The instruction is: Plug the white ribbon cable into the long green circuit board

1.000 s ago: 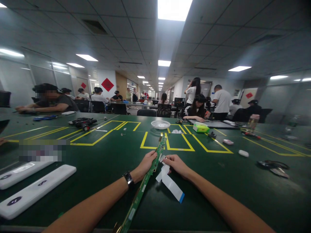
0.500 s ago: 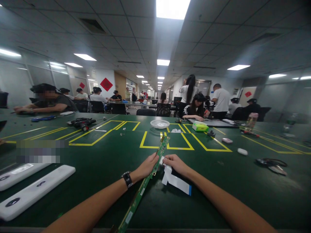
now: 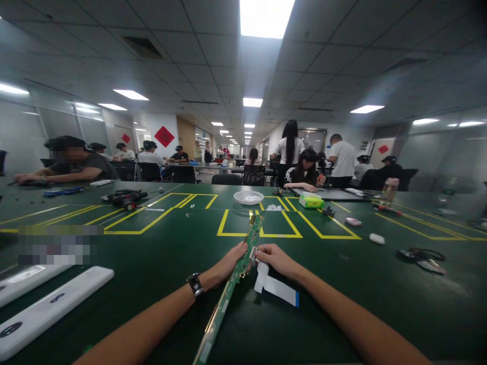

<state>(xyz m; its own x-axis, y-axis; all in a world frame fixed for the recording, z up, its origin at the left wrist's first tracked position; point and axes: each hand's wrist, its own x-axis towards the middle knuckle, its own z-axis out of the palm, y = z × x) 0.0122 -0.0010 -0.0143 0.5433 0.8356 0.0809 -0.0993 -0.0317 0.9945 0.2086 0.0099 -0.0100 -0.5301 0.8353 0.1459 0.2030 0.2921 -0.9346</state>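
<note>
A long, narrow green circuit board (image 3: 227, 296) runs slantwise from the bottom edge up to the middle of the view. My left hand (image 3: 233, 259) is closed round its upper part, with a watch on the wrist. On the board's right side, my right hand (image 3: 274, 257) pinches the end of a white flat ribbon cable (image 3: 279, 288) against the board's edge. The cable is folded, and its free end with a blue tip hangs to the lower right. Whether the cable's end sits in a connector is hidden by my fingers.
Two white elongated cases (image 3: 57, 309) lie at the left. A white round dish (image 3: 248, 197) stands ahead, near a green tissue pack (image 3: 312, 201). A cordless tool (image 3: 125, 197) is at the far left, a black cable bundle (image 3: 422, 259) at the right. A person (image 3: 306, 172) sits opposite.
The view has shifted slightly. The board is turned a little, and my right fingers stay at the cable's end beside it.
</note>
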